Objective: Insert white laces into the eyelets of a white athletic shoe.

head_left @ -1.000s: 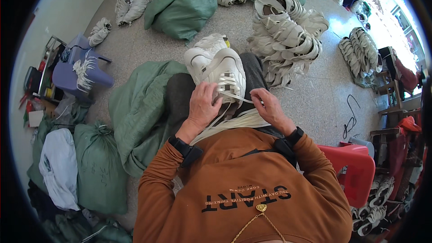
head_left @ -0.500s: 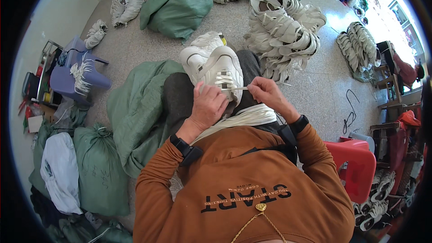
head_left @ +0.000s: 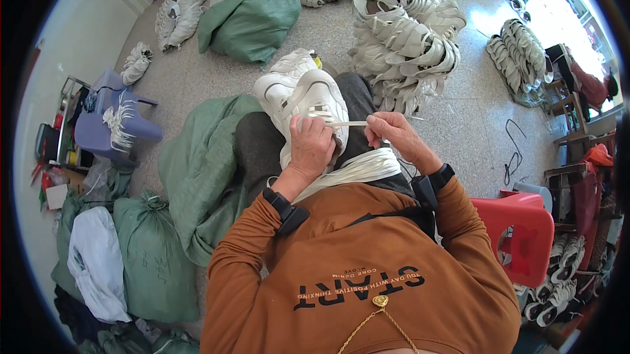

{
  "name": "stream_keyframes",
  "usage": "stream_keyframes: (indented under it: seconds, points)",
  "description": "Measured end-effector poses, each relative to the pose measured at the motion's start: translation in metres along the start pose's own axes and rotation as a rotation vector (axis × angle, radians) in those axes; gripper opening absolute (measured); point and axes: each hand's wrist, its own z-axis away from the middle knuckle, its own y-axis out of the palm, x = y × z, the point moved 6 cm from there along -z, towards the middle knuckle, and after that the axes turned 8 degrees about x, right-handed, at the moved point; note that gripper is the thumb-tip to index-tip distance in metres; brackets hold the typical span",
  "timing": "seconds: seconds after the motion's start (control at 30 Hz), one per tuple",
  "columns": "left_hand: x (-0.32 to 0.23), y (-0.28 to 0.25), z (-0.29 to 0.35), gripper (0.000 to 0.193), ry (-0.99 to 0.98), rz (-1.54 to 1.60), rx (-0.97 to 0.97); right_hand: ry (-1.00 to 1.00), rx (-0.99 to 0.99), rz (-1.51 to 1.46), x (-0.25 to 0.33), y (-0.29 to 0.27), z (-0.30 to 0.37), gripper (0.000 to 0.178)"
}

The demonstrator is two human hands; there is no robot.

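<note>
A white sneaker [head_left: 315, 101] rests on my lap, toe pointing away from me. My left hand [head_left: 310, 147] lies over its laced middle and holds it down. My right hand [head_left: 392, 136] pinches the end of a white shoelace [head_left: 349, 124] that runs taut sideways from the eyelets. A bundle of white laces [head_left: 357, 169] lies across my lap under both wrists. A second white sneaker [head_left: 283, 68] sits beside the first, on its left.
A heap of white shoe uppers [head_left: 407, 39] lies ahead right, more [head_left: 525, 49] farther right. Green sacks [head_left: 252, 19] [head_left: 200, 170] [head_left: 151, 262] lie ahead and left. A purple plastic stool [head_left: 111, 124] holds laces at left; a red stool [head_left: 528, 232] stands at right.
My right hand has drawn the lace out to the right until it is taut. My left hand has stayed on the sneaker.
</note>
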Motion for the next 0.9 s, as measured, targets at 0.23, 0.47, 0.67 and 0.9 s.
stream_keyframes:
  seconds: [0.23,0.47,0.67,0.9]
  points:
    - [0.000,-0.016,0.004,0.016,0.018,0.022,-0.060,-0.045,-0.072,-0.142,-0.007,-0.009,0.011,0.036]
    - [0.020,-0.046,0.040,0.023,0.042,0.033,0.006,-0.112,-0.139,-0.252,0.002,-0.009,0.029,0.039]
    - [0.075,-0.058,0.087,0.024,-0.180,0.103,0.074,-0.371,-0.052,-0.536,0.005,-0.017,0.052,0.039]
    - [0.064,-0.067,0.082,0.024,-0.304,0.227,-0.029,-0.479,0.128,-0.961,-0.019,-0.048,0.084,0.042]
